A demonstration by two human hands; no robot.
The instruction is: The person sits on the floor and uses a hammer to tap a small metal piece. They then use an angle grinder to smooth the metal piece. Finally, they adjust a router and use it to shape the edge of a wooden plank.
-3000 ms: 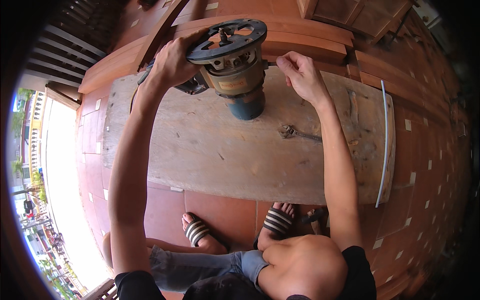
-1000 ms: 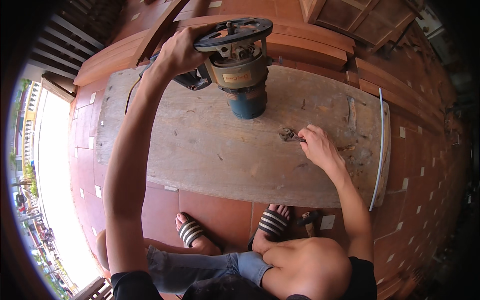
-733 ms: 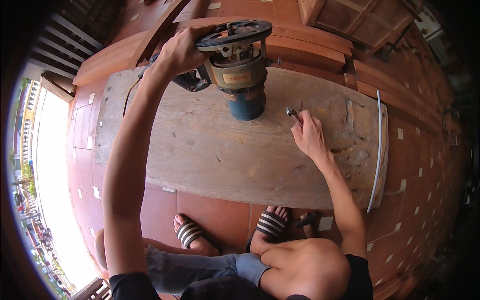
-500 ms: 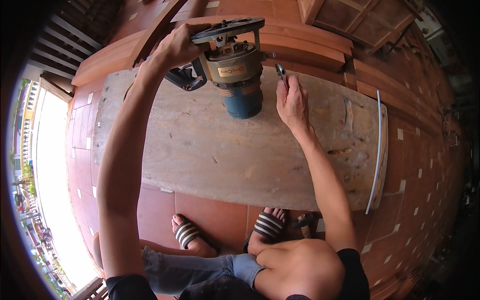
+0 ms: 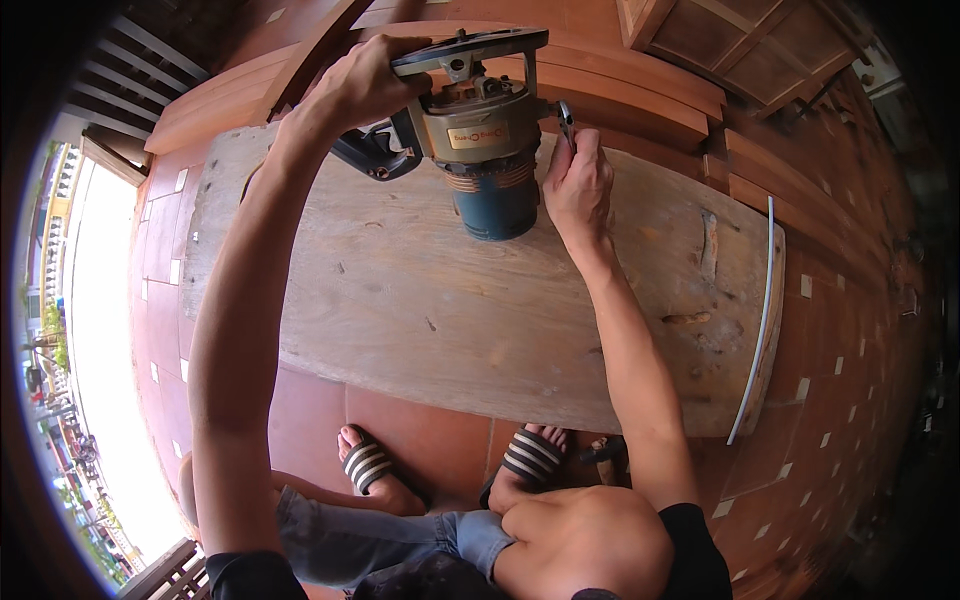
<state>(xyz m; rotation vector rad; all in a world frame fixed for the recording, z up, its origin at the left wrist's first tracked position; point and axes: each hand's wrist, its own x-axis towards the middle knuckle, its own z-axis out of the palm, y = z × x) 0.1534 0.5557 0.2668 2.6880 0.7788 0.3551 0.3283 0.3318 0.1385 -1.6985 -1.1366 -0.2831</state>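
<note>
A router (image 5: pixel 492 200) stands upside down on the wooden board, its blue motor end down and its flat base plate up. My left hand (image 5: pixel 362 88) is closed over the left edge of the base plate, above the black side handle (image 5: pixel 378 155). Gripped in my right hand (image 5: pixel 580 190) is a small metal wrench (image 5: pixel 567 117). Its shiny head is at the bolt sticking out of the router's right side. Whether the head has seated on the bolt cannot be made out.
The low worn board (image 5: pixel 450 330) lies before my feet. A thin pale strip (image 5: pixel 758 330) runs along its right end. Reddish wooden beams (image 5: pixel 640 95) lie behind it, with a panelled wooden piece (image 5: pixel 740 45) at back right. A hammer-like tool (image 5: pixel 603 450) rests near my right foot.
My right hand has brought the wrench up to the bolt on the router's right side. My left hand keeps its hold on the base plate. The whole view has shifted slightly.
</note>
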